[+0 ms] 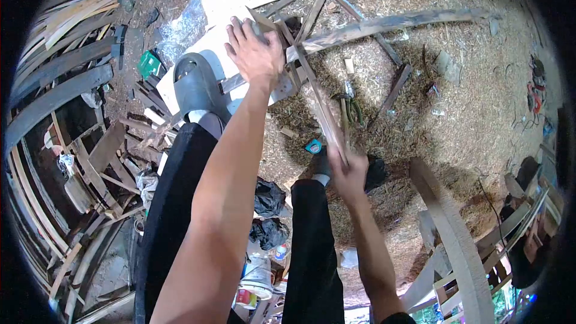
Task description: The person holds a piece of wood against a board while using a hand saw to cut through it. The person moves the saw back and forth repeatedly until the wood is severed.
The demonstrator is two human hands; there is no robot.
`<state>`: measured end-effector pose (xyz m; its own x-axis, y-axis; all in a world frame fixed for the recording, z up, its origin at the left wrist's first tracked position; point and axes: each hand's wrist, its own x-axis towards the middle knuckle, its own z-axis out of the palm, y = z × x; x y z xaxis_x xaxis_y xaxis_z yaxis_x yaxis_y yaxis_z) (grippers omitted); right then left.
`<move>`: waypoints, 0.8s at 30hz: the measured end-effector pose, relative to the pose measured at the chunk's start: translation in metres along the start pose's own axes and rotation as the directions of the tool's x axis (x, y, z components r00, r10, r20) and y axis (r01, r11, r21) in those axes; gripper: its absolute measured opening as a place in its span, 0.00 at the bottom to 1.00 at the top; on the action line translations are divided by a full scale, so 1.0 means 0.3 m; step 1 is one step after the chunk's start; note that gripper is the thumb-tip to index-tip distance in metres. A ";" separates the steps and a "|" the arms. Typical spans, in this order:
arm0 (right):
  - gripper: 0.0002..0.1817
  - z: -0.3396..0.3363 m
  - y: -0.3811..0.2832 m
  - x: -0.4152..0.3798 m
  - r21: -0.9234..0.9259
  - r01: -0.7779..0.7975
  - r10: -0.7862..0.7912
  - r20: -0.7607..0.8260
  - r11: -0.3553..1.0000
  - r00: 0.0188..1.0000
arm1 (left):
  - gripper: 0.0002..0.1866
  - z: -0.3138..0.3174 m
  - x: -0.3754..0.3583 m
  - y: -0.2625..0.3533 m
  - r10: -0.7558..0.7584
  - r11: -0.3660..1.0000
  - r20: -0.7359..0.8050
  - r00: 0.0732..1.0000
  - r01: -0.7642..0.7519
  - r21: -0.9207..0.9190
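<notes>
My left hand [255,51] lies with fingers spread on the end of a wooden piece [262,22], pressing on it from above. My right hand [348,174] is closed around the near end of a long, narrow handsaw [324,117], smeared by motion. Its far end crosses the wood close to my left hand. A long wooden strip [390,24] runs from there to the right. My left foot, in a grey clog [198,84], rests on a white board [225,54] beside my left hand.
Pliers with green handles [355,108] and a turquoise tape measure [313,146] lie on sawdust-covered ground. Stacked planks [60,84] fill the left side. A curved board [450,234] stands at lower right. Black plastic bags [269,198] and a white bucket [258,273] are near my legs.
</notes>
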<state>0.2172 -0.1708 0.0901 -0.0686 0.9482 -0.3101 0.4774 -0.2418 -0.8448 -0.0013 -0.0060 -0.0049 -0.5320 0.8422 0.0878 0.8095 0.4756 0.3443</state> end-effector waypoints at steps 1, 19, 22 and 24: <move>0.17 -0.055 0.039 -0.114 0.067 -0.050 0.049 0.019 0.996 0.999 | 0.29 0.001 0.003 0.002 -0.006 1.000 -0.009 1.000 0.006 -0.002; 0.16 -0.102 0.005 -0.142 0.059 -0.206 0.198 0.118 0.977 0.973 | 0.31 -0.009 0.003 0.008 -0.031 0.999 0.035 0.999 0.031 -0.024; 0.20 -0.010 -0.001 0.010 0.039 -0.058 0.057 0.032 0.998 0.998 | 0.32 -0.003 0.001 0.010 -0.028 0.999 0.036 0.999 0.029 -0.025; 0.24 0.092 -0.056 0.207 0.088 0.027 -0.025 -0.027 0.996 0.999 | 0.29 0.002 0.002 0.005 -0.004 1.000 0.001 1.000 0.004 0.013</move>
<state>0.1806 -0.1135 0.0731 -0.0569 0.9590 -0.2776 0.3963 -0.2335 -0.8879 -0.0003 -0.0046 -0.0049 -0.5353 0.8403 0.0853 0.8105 0.4826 0.3320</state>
